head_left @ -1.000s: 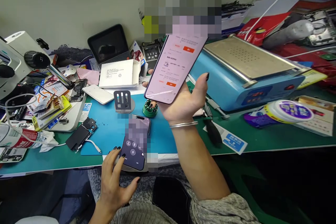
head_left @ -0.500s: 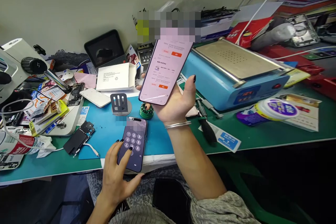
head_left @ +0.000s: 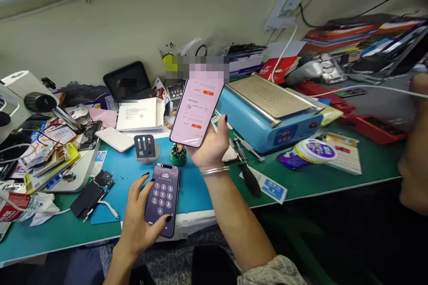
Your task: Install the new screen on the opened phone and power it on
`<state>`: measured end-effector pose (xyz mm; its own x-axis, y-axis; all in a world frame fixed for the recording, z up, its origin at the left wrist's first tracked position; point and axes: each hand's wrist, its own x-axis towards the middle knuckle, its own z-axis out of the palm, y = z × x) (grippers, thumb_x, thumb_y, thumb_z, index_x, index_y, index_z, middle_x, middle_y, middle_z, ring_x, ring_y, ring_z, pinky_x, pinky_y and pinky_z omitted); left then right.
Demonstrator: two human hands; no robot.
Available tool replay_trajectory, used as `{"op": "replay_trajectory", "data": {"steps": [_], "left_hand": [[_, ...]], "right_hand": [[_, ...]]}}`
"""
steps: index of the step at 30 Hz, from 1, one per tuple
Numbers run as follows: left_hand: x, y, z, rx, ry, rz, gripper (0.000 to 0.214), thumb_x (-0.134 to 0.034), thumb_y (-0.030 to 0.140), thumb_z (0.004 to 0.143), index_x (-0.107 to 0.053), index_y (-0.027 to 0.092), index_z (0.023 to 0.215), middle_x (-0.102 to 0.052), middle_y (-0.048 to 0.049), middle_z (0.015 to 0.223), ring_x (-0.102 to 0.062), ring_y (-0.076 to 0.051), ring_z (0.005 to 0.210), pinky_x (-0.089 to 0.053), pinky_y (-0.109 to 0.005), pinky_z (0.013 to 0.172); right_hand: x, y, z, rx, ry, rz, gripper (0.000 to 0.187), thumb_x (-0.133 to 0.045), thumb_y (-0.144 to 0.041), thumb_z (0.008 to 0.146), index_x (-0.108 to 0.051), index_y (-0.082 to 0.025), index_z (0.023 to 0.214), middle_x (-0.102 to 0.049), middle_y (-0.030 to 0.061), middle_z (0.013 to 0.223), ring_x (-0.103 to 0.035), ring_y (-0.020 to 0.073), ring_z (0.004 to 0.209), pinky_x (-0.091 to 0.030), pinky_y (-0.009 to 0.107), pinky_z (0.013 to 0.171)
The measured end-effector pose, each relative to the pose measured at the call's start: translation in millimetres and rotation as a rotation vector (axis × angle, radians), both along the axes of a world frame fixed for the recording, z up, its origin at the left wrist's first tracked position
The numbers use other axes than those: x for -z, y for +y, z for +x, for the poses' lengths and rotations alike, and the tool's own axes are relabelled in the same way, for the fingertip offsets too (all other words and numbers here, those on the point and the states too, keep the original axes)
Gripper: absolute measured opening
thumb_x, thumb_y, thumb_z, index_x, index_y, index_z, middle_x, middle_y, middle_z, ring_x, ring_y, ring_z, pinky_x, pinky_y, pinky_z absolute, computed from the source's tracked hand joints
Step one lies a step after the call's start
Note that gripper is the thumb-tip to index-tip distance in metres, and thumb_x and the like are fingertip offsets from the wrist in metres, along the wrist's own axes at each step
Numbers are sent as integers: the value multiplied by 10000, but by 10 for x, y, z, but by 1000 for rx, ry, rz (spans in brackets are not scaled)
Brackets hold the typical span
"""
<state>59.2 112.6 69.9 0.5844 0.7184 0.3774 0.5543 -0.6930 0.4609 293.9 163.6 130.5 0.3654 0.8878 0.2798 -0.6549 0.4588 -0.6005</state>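
My right hand point(head_left: 209, 149) holds up a smartphone point(head_left: 197, 111) with a pale pink screen, text and orange buttons; a silver bangle circles that wrist. Below it, a second smartphone point(head_left: 162, 198) lies on the blue mat point(head_left: 120, 173), its dark screen showing a number keypad. My left hand point(head_left: 137, 211) is at this phone's left side, fingers stretched and apart, the thumb over the lower screen. Whether the fingertips touch the phone I cannot tell. Just beyond it stand a grey phone stand point(head_left: 145, 148) and a round green holder point(head_left: 178, 155), partly hidden by my right hand.
A blue heating plate machine point(head_left: 267, 116) stands right, with a black-handled screwdriver point(head_left: 249, 178) and a purple-white tub point(head_left: 314, 149) near it. Phone parts point(head_left: 92, 193), a white box point(head_left: 140, 113) and a microscope point(head_left: 43, 102) are left. Another person's blurred arm point(head_left: 414, 151) shows at right.
The view has shifted, showing more wall. My left thumb has moved onto the lower screen and its fingers back from the keypad to the phone's left edge. Another person's arm has appeared at right.
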Motion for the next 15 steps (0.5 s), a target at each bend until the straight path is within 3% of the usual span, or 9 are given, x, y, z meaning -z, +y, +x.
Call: {"op": "replay_trajectory", "data": {"steps": [6,10,15], "left_hand": [[21,280,-6,0,-152,36,458,-436,464,989,-418,249,1393,-485,-110,1405,-477,-255,1304,-456,-406,1035],[78,289,-49,2,-225,79,424,-403,483,999,-468,244,1344,-521,-93,1358,-501,-232,1267,-460,-367,1012],[122,276,-97,2,-261,-6,411,-382,507,1001,-503,258,1305,-529,-74,1352,-507,-222,1258,-464,-358,1000]], "right_hand": [[16,39,-5,-25,14,-24,719,-590,-712,746,-618,-199,1248,-725,163,1093,-727,347,901,-504,272,328],[24,42,-8,-49,2,-35,762,-567,-716,754,-575,-205,1319,-710,170,1121,-724,346,874,-504,288,328],[1,21,-18,-39,-6,-40,777,-579,-716,745,-576,-183,1311,-699,181,1133,-722,350,877,-510,296,335]]}}
